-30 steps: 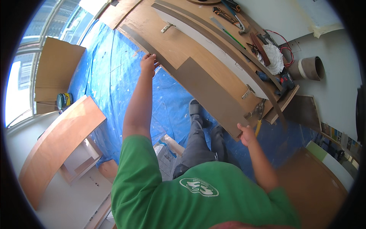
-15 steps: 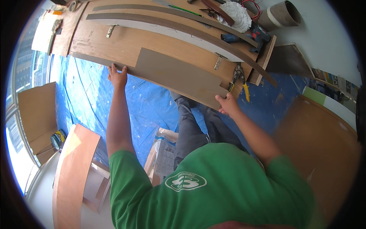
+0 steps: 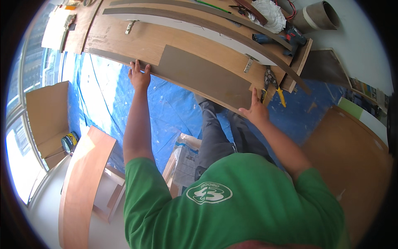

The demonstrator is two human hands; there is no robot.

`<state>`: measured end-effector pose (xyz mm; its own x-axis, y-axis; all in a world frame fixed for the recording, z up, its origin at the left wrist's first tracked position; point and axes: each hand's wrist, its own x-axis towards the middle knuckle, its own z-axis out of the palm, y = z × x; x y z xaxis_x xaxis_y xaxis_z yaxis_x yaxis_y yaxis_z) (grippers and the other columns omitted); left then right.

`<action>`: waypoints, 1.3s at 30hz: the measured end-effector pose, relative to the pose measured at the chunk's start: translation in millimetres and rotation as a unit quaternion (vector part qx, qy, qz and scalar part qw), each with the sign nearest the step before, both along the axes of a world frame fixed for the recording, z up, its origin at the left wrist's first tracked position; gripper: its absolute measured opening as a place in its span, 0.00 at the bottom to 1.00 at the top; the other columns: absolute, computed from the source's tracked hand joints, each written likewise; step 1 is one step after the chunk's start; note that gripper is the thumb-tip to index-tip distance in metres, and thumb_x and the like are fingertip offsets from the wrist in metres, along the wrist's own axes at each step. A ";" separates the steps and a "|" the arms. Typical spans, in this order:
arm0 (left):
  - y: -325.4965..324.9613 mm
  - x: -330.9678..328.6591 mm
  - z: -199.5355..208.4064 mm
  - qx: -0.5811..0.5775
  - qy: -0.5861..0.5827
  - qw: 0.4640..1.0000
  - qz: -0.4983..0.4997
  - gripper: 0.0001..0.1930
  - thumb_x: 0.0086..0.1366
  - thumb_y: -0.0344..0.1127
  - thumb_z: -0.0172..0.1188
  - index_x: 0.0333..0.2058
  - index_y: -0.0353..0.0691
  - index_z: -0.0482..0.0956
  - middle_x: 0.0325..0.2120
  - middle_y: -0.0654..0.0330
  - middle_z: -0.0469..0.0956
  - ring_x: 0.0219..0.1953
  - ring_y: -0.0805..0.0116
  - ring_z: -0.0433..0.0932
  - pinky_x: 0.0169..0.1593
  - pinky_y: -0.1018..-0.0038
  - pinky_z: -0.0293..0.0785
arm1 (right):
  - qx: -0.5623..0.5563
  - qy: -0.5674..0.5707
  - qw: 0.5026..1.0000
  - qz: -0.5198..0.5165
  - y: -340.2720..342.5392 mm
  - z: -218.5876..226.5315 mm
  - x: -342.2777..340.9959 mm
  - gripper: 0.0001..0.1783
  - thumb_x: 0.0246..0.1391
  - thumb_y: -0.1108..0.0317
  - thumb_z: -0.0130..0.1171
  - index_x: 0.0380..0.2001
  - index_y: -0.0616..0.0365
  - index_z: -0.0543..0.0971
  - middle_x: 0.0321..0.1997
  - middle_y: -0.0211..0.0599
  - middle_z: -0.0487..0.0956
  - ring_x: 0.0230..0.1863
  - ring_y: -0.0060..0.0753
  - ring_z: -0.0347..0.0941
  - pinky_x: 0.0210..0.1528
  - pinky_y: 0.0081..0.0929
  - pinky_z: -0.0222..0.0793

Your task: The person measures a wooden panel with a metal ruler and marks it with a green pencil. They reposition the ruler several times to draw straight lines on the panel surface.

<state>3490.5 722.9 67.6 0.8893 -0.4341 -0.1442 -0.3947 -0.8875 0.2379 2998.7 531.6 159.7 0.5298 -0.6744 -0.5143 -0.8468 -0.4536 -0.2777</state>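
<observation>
A flat grey-brown sheet [image 3: 203, 76] with a stepped outline lies along the near edge of the wooden workbench [image 3: 145, 39]. Its narrow strip runs off to the left. My left hand [image 3: 139, 76] rests on that strip near the step, fingers spread over the edge. At the sheet's right end is my right hand [image 3: 258, 112], its index finger stretched forward and its thumb out to the left along the near edge. Its other fingers are partly hidden. Just beyond it lie snips [image 3: 271, 81] with yellow-and-black handles, their tips toward the bench.
A long curved board [image 3: 199, 27] with metal hinges [image 3: 248, 64] spans the bench behind the sheet. A cordless drill [image 3: 294, 38], a white rag [image 3: 271, 15] and a roll of sheet material [image 3: 321, 17] stand at the back right. Blue sheeting [image 3: 166, 108] covers the floor.
My right hand has loosened from its pinch at the sheet's corner, and its index finger now points forward. My left hand stays on the strip. The whole view has shifted slightly.
</observation>
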 end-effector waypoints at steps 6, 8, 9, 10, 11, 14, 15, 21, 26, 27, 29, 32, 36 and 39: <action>4.2 -1.0 4.7 0.011 0.000 1.000 -0.018 0.40 0.66 0.62 0.62 0.73 0.57 0.64 0.76 0.56 0.56 0.76 0.43 0.51 0.76 0.54 0.51 | 0.099 0.143 0.985 0.014 -5.1 11.6 7.6 0.68 0.55 0.45 0.70 0.78 0.58 0.32 0.43 0.53 0.85 0.41 0.54 0.84 0.41 0.44 0.81; 5.7 -2.9 5.9 0.014 -0.001 1.000 -0.026 0.40 0.65 0.62 0.62 0.73 0.57 0.64 0.76 0.56 0.56 0.76 0.43 0.51 0.76 0.54 0.51 | 0.104 0.150 0.983 0.019 -4.1 15.2 6.4 0.67 0.55 0.45 0.70 0.78 0.58 0.33 0.44 0.54 0.85 0.41 0.53 0.84 0.40 0.45 0.81; 6.5 -4.4 6.4 0.015 -0.001 0.999 -0.030 0.40 0.65 0.62 0.62 0.73 0.57 0.64 0.76 0.56 0.56 0.76 0.43 0.52 0.76 0.54 0.51 | 0.107 0.153 0.982 0.022 -3.9 16.6 6.3 0.67 0.55 0.45 0.69 0.78 0.59 0.33 0.45 0.54 0.84 0.41 0.53 0.84 0.39 0.45 0.81; 7.3 -5.3 7.0 0.017 -0.002 0.999 -0.034 0.41 0.65 0.63 0.62 0.73 0.57 0.64 0.76 0.55 0.56 0.76 0.43 0.52 0.76 0.54 0.51 | 0.110 0.156 0.981 0.025 -3.2 17.6 5.8 0.66 0.56 0.45 0.69 0.78 0.59 0.34 0.46 0.54 0.84 0.41 0.53 0.84 0.39 0.45 0.81; 7.8 -5.4 7.5 0.014 -0.003 0.999 -0.036 0.41 0.65 0.63 0.63 0.73 0.57 0.64 0.76 0.56 0.56 0.76 0.43 0.52 0.76 0.54 0.50 | 0.088 0.137 0.986 0.034 -0.6 15.5 1.7 0.66 0.56 0.45 0.69 0.78 0.59 0.35 0.47 0.54 0.84 0.41 0.53 0.84 0.39 0.45 0.81; 8.7 -6.5 8.3 0.010 -0.001 0.999 -0.037 0.41 0.65 0.63 0.63 0.72 0.56 0.64 0.76 0.56 0.56 0.76 0.43 0.52 0.76 0.54 0.50 | 0.040 0.088 0.994 0.054 9.2 4.6 -13.9 0.64 0.55 0.46 0.70 0.78 0.60 0.38 0.51 0.55 0.82 0.41 0.53 0.84 0.39 0.45 0.81; 7.8 -8.8 8.9 0.011 0.004 0.999 -0.035 0.41 0.65 0.63 0.63 0.72 0.56 0.64 0.76 0.56 0.56 0.76 0.43 0.52 0.76 0.54 0.50 | 0.034 0.079 0.995 0.058 11.1 3.9 -16.7 0.64 0.55 0.46 0.70 0.78 0.60 0.39 0.52 0.56 0.81 0.41 0.54 0.84 0.39 0.45 0.81; 9.3 -11.2 9.2 0.006 0.006 0.999 -0.036 0.41 0.65 0.63 0.63 0.72 0.57 0.64 0.76 0.56 0.56 0.76 0.44 0.52 0.76 0.56 0.51 | 0.040 0.069 0.996 0.049 14.2 -5.5 -20.6 0.64 0.53 0.47 0.71 0.77 0.60 0.40 0.55 0.56 0.80 0.41 0.54 0.84 0.39 0.44 0.81; 13.4 -9.9 10.4 -0.007 0.001 0.999 -0.039 0.41 0.65 0.62 0.63 0.72 0.57 0.64 0.76 0.56 0.56 0.76 0.44 0.53 0.76 0.55 0.52 | 0.040 0.049 0.997 0.046 15.3 -8.5 -22.8 0.64 0.53 0.48 0.71 0.77 0.59 0.40 0.56 0.55 0.79 0.45 0.55 0.83 0.42 0.44 0.80; 12.1 -11.7 11.2 -0.005 0.006 0.999 -0.036 0.40 0.65 0.62 0.63 0.72 0.57 0.64 0.76 0.56 0.56 0.76 0.43 0.53 0.76 0.55 0.52 | 0.042 0.052 0.997 0.042 15.3 -8.0 -22.8 0.64 0.52 0.48 0.71 0.77 0.59 0.40 0.57 0.55 0.79 0.46 0.55 0.83 0.43 0.44 0.80; 9.8 -13.6 12.9 -0.006 0.011 0.999 -0.033 0.40 0.65 0.61 0.64 0.72 0.57 0.64 0.76 0.56 0.56 0.75 0.42 0.53 0.76 0.54 0.52 | 0.049 0.058 0.997 0.034 15.4 -8.7 -22.4 0.64 0.52 0.48 0.72 0.77 0.58 0.40 0.57 0.55 0.79 0.47 0.55 0.83 0.45 0.44 0.80; 8.6 -15.5 14.8 -0.002 0.021 0.999 -0.024 0.41 0.65 0.60 0.64 0.73 0.56 0.64 0.76 0.56 0.55 0.76 0.42 0.53 0.76 0.54 0.52 | 0.050 0.050 0.997 0.029 14.3 -11.4 -24.8 0.64 0.51 0.48 0.72 0.77 0.57 0.41 0.58 0.56 0.79 0.48 0.56 0.82 0.46 0.44 0.80; 8.7 -13.9 17.3 -0.015 0.012 0.999 -0.034 0.41 0.65 0.60 0.64 0.73 0.55 0.64 0.76 0.56 0.55 0.76 0.43 0.52 0.76 0.54 0.52 | 0.050 0.002 0.999 0.021 14.5 -10.2 -25.1 0.62 0.50 0.53 0.73 0.77 0.56 0.43 0.57 0.61 0.79 0.50 0.62 0.80 0.49 0.47 0.79; 10.8 -17.0 21.1 0.011 0.019 0.999 -0.030 0.41 0.65 0.60 0.64 0.73 0.55 0.64 0.76 0.57 0.55 0.76 0.44 0.52 0.76 0.53 0.51 | 0.062 -0.001 0.998 0.012 13.2 -5.5 -22.9 0.62 0.50 0.56 0.73 0.77 0.56 0.44 0.57 0.63 0.79 0.52 0.65 0.79 0.51 0.49 0.78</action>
